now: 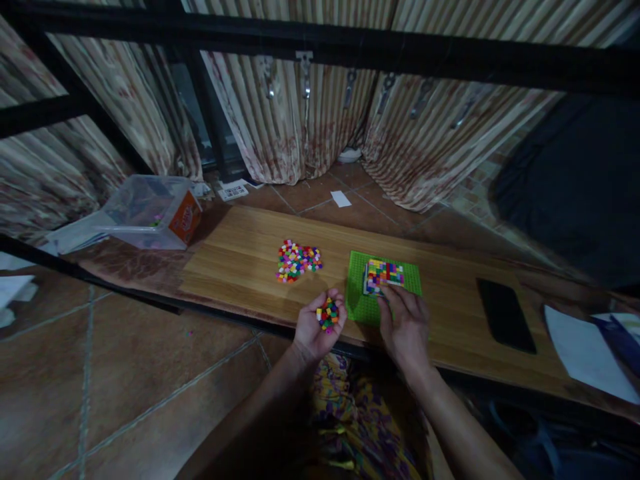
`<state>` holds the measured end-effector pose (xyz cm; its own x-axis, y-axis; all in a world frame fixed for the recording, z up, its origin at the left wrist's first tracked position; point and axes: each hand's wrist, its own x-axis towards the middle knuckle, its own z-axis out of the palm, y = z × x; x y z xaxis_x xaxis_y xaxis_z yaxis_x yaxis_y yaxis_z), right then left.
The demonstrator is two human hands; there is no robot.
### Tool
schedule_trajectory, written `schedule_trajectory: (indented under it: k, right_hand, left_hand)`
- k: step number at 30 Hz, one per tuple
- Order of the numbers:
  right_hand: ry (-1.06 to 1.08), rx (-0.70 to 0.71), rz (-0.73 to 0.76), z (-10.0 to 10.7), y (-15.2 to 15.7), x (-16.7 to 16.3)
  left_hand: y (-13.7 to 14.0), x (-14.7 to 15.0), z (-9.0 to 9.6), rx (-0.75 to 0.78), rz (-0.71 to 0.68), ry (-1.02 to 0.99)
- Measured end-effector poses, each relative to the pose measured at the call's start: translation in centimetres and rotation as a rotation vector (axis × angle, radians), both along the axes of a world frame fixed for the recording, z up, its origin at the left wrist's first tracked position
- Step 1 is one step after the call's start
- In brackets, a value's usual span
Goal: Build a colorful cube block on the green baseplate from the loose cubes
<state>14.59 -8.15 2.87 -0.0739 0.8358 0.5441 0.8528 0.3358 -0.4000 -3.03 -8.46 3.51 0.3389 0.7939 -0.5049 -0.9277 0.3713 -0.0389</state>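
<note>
My left hand (320, 330) is palm up and cupped round a heap of small coloured toy bricks (327, 315), just off the table's near edge. My right hand (406, 323) reaches over the green baseplate (359, 303), its fingertips at the near side of a raised block of multicoloured bricks (385, 272). The fingers are bent together there; whether a brick is between them is hidden. Beyond my left hand, a loose pile of small bricks (299, 260) lies on the wooden table.
The long wooden table (240, 247) carries a black phone-like slab (506, 315) and a white sheet (590, 350) at right. A clear plastic box (145, 210) with an orange label stands at left. Curtains (300, 120) and a dark metal rail (320, 43) are behind.
</note>
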Motion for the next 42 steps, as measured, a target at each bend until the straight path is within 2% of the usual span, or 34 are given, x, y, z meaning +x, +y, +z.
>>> schedule_trajectory:
  k: [2,5,8,13,18,26,30,33,37,42]
  right_hand:
    - [0.127,-0.052,0.026,1.0,-1.7,-1.4]
    - [0.289,-0.279,0.249,2.2,-4.3,-4.0]
    - [0.379,-0.38,0.259,2.3,-5.6,-5.9]
    - [0.343,-0.388,0.195,1.8,-5.5,-6.8]
    - [0.36,-0.423,0.244,2.0,-5.4,-6.3]
    - [0.424,-0.52,0.283,2.1,-5.4,-5.7]
    - [0.498,-0.452,0.242,1.8,-4.3,-4.1]
    - [0.498,-0.36,0.135,1.6,-3.0,-2.3]
    - [0.416,-0.283,0.018,1.1,-0.8,-0.1]
    - [0.288,-0.121,0.031,-0.2,1.5,0.8]
  left_hand:
    - [0.1,0.1,0.0,0.024,0.019,0.039]
    - [0.3,0.3,0.0,0.076,0.017,0.103]
    - [0.3,0.5,0.1,0.116,0.0,0.147]
    - [-0.1,0.8,0.4,0.136,-0.015,0.206]
    - [-0.1,0.6,0.4,0.129,-0.024,0.225]
    - [0.0,0.2,-0.7,0.137,-0.026,0.188]
    - [0.1,-0.2,-0.6,0.148,-0.025,0.151]
    - [0.2,-0.6,-0.5,0.128,-0.031,0.135]
    - [0.4,-1.1,-1.2,0.121,-0.028,0.101]
    - [0.7,-1.4,-2.2,0.11,-0.056,0.063]
